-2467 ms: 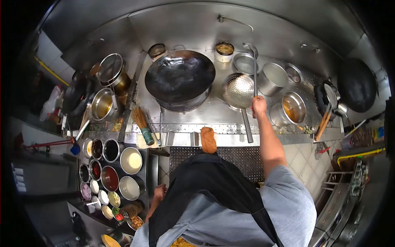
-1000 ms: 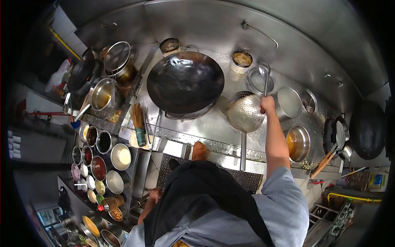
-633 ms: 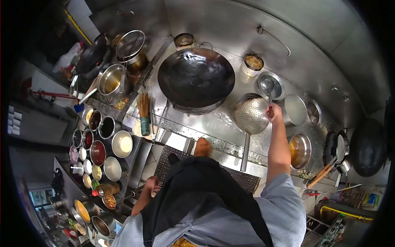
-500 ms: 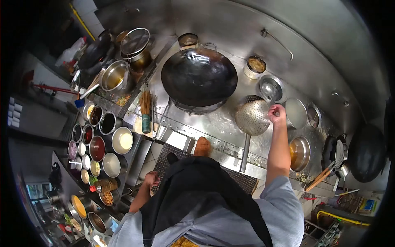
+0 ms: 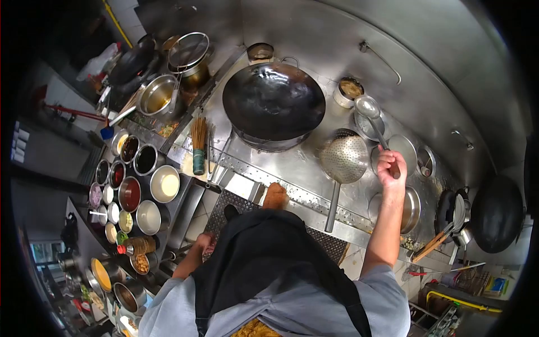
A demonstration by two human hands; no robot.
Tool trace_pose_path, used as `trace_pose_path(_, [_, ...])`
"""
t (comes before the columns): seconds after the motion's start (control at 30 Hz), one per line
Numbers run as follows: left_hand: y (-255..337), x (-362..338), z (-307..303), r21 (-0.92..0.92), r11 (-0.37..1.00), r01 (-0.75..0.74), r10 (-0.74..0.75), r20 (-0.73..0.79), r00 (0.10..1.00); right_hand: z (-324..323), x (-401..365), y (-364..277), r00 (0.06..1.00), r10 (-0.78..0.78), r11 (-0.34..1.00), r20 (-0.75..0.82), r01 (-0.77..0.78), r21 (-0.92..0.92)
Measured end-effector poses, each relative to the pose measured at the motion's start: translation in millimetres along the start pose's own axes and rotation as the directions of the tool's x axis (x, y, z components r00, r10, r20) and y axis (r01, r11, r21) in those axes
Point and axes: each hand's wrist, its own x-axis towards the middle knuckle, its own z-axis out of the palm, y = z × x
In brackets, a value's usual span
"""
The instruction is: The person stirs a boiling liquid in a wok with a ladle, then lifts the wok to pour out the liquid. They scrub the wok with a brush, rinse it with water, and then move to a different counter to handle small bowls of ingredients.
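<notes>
My right hand [image 5: 391, 167] is wrapped round the handle of a metal ladle [image 5: 368, 106], whose bowl hangs over a steel bowl [image 5: 370, 127] at the back right. Beside it on the steel counter lies a perforated strainer [image 5: 343, 157], its handle pointing toward me. A large dark wok [image 5: 274, 102] sits on the stove in the middle. Low at my left side, next to the apron, is my left hand [image 5: 206, 242], with its fingers curled; whether it holds anything is hidden.
Many containers of sauces and ingredients, such as a red sauce pot [image 5: 130, 194], stand at the left. A bamboo brush [image 5: 198, 146] lies left of the wok. Steel pots [image 5: 159, 95] are at the back left. Another wok [image 5: 497, 214] is at the far right.
My right hand has moved slightly right and toward me. The ladle has risen out of the steel bowl, and its bowl now shows above it. My left hand has barely moved.
</notes>
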Motion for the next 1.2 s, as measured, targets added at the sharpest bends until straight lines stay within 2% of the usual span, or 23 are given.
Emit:
trace_pose_path(0.03, [11.4, -1.0, 0.0, -0.011, 1.000, 0.003, -0.003, -0.007, 1.000, 8.0, -8.6, 6.6, 1.000, 0.012, 1.000, 0.000, -0.012, -0.006])
trace_pose_path(0.07, [24.9, 1.8, 0.9, -0.302, 0.937, 0.175, -0.199, -0.050, 0.979, 17.2, -17.4, 14.9, 0.999, 0.022, 1.000, 0.036, -0.022, -0.009])
trace_pose_path(0.1, [43.9, 1.9, 2.8, -0.569, 0.764, 0.304, -0.390, -0.032, 0.920, 26.4, -25.1, 23.5, 0.997, 0.033, 0.999, 0.074, -0.032, -0.011])
trace_pose_path(0.13, [69.9, -3.7, 7.0, -0.580, 0.756, 0.302, -0.394, -0.034, 0.919, 32.6, -31.2, 31.1, 0.995, 0.052, 0.998, 0.087, -0.051, -0.023])
trace_pose_path(0.2, [114.1, -14.8, 13.2, -0.593, 0.778, 0.208, -0.438, -0.275, 0.856, 49.7, -45.9, 52.0, 0.994, 0.074, 0.996, 0.084, -0.070, -0.055])
trace_pose_path(0.3, [107.9, -5.3, 9.5, -0.579, 0.775, 0.251, -0.451, -0.229, 0.863, 51.1, -55.3, 73.7, 0.989, 0.110, 0.991, 0.097, -0.103, -0.081])
trace_pose_path(0.33, [109.5, -5.5, 10.8, -0.537, 0.809, 0.241, -0.436, -0.272, 0.858, 52.4, -59.3, 82.4, 0.984, 0.144, 0.986, 0.107, -0.134, -0.097])
trace_pose_path(0.43, [103.1, -5.7, 11.5, -0.474, 0.838, 0.272, -0.434, -0.274, 0.858, 51.8, -66.3, 103.1, 0.970, 0.221, 0.970, 0.104, -0.208, -0.128])
trace_pose_path(0.57, [85.6, -12.7, 18.3, -0.411, 0.858, 0.308, -0.437, -0.270, 0.858, 39.9, -64.8, 122.0, 0.953, 0.301, 0.939, -0.004, -0.298, -0.172])
trace_pose_path(0.63, [67.1, -13.4, 21.5, -0.395, 0.843, 0.364, -0.470, -0.215, 0.856, 33.7, -59.8, 129.8, 0.944, 0.321, 0.912, -0.071, -0.328, -0.246])
trace_pose_path(0.67, [61.5, -14.2, 22.8, -0.391, 0.844, 0.367, -0.472, -0.217, 0.854, 26.0, -55.5, 133.2, 0.947, 0.307, 0.895, -0.096, -0.321, -0.308])
trace_pose_path(0.73, [57.4, -21.5, 26.1, -0.538, 0.781, 0.317, -0.481, -0.195, 0.854, 25.0, -53.3, 143.4, 0.960, 0.243, 0.828, -0.142, -0.281, -0.485])
trace_pose_path(0.77, [55.8, -25.8, 29.4, -0.533, 0.781, 0.324, -0.488, -0.197, 0.851, 23.7, -52.6, 147.2, 0.967, 0.207, 0.794, -0.146, -0.253, -0.553])
trace_pose_path(0.8, [54.3, -27.8, 32.6, -0.520, 0.821, 0.236, -0.412, -0.252, 0.876, 20.6, -53.0, 148.9, 0.967, 0.206, 0.800, -0.147, -0.253, -0.544])
trace_pose_path(0.83, [54.3, -27.7, 31.3, -0.500, 0.854, 0.143, -0.328, -0.305, 0.894, 17.1, -52.5, 149.5, 0.981, 0.127, 0.729, -0.144, -0.190, -0.657])
trace_pose_path(0.87, [54.9, -25.9, 26.3, -0.492, 0.859, 0.143, -0.324, -0.307, 0.895, 15.2, -51.1, 148.3, 0.991, 0.045, 0.638, -0.127, -0.127, -0.760])
trace_pose_path(0.93, [59.6, -22.4, 19.2, -0.370, 0.886, 0.280, -0.367, -0.189, 0.911, 11.8, -47.6, 136.5, 0.993, -0.018, 0.625, -0.117, -0.080, -0.777])
trace_pose_path(0.97, [61.0, -20.8, 19.7, -0.365, 0.887, 0.283, -0.368, -0.188, 0.911, 7.5, -46.7, 129.4, 0.991, -0.074, 0.609, -0.112, -0.044, -0.792])
trace_pose_path(1.03, [46.2, -16.1, 23.8, -0.206, 0.970, 0.133, -0.195, -0.319, 0.927, 3.6, -43.4, 117.2, 0.983, -0.173, 0.674, -0.060, 0.074, -0.735])
trace_pose_path(1.07, [42.2, -14.8, 21.7, -0.193, 0.973, 0.130, -0.188, -0.317, 0.930, 2.7, -40.5, 113.2, 0.974, -0.220, 0.663, -0.049, 0.113, -0.740])
trace_pose_path(1.13, [37.3, -6.8, 14.4, -0.098, 0.995, 0.036, -0.065, -0.311, 0.948, -3.8, -28.4, 99.7, 0.957, -0.288, 0.646, -0.031, 0.170, -0.744])
trace_pose_path(1.2, [21.4, 6.2, 4.6, -0.057, 0.997, 0.054, -0.068, -0.274, 0.959, -23.1, -10.8, 85.3, 0.908, -0.417, 0.485, -0.036, 0.189, -0.854])
